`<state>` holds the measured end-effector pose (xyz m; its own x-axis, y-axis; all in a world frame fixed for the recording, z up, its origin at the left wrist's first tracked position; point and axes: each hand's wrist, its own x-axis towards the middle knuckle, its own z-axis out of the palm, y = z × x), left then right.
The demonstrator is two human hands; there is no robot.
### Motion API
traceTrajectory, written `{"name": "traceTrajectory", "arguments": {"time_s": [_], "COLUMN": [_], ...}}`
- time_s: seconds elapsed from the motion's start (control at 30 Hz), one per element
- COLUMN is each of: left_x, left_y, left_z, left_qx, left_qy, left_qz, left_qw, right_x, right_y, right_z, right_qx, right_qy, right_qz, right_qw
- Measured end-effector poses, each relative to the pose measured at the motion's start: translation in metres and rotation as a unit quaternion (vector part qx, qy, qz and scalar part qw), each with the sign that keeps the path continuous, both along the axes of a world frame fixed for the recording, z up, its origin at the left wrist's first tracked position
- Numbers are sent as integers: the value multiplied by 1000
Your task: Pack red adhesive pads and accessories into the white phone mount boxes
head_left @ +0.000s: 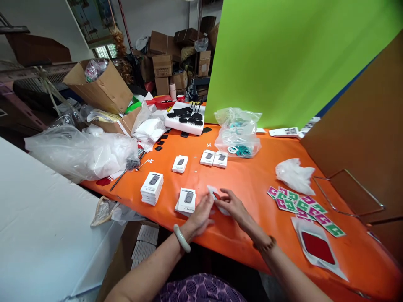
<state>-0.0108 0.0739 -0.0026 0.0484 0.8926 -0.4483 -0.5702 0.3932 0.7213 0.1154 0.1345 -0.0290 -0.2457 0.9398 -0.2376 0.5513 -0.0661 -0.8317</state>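
Observation:
My left hand [200,214] is closed on the edge of a small white translucent sleeve [211,191] with something dark red showing in it. From the other side, the fingers of my right hand [232,204] pinch at the same sleeve by the red piece; just what they grip is partly hidden. Beside my left hand lies a short stack of white printed boxes [186,199] marked MAGNETIC. Farther left stands a taller stack of the same boxes [152,188]. At the right, a dark red rounded panel [319,247] lies in a white sleeve on the orange table [252,176].
Single boxes [180,164] and a pair [213,158] lie farther back. Pink and green stickers [304,205], a crumpled white bag [294,174] and a wire stand [349,197] are at right. Clear bags hold teal rings [243,151]. Black pieces [189,115] cover a white block.

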Motion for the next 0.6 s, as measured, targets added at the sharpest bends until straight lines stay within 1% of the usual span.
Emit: {"name": "traceTrajectory", "arguments": {"time_s": [0.03, 0.07, 0.1, 0.13, 0.17, 0.2, 0.23, 0.27, 0.33, 0.4, 0.43, 0.5, 0.6], "left_x": [8, 14, 17, 19, 17, 14, 9, 4, -6, -11, -11, -4, 16], "left_y": [0, -1, -1, -3, -5, -9, -13, -18, -29, -39, -42, -44, -30], "left_z": [-2, -3, -3, -3, -3, -1, 1, 3, 6, 8, 7, 3, -9], "left_qx": [2, 4, 3, -1, -9, -22, -40, -62, -108, -134, -135, -124, -74], "left_qy": [-38, -63, -79, -94, -104, -107, -108, -109, -120, -129, -127, -105, -42], "left_qz": [1, 10, 28, 47, 62, 70, 74, 75, 67, 60, 59, 64, 47], "left_qw": [999, 998, 997, 994, 993, 992, 991, 989, 985, 981, 981, 985, 995], "right_x": [6, 10, 13, 15, 14, 11, 6, -4, -31, -69, -88, -126, -166], "right_y": [-13, -22, -27, -26, -20, -8, 9, 29, 71, 108, 122, 142, 156], "right_z": [1, 4, 8, 15, 22, 30, 37, 43, 51, 52, 50, 45, 34], "right_qx": [-15, -15, -11, -13, -21, -33, -44, -17, 88, 157, 168, 178, 171], "right_qy": [39, 65, 79, 84, 82, 75, 62, 49, -12, -72, -78, -89, -110], "right_qz": [13, 42, 83, 132, 180, 218, 239, 225, 177, 181, 185, 194, 198], "right_qw": [999, 997, 993, 988, 980, 973, 968, 973, 980, 968, 965, 961, 959]}}
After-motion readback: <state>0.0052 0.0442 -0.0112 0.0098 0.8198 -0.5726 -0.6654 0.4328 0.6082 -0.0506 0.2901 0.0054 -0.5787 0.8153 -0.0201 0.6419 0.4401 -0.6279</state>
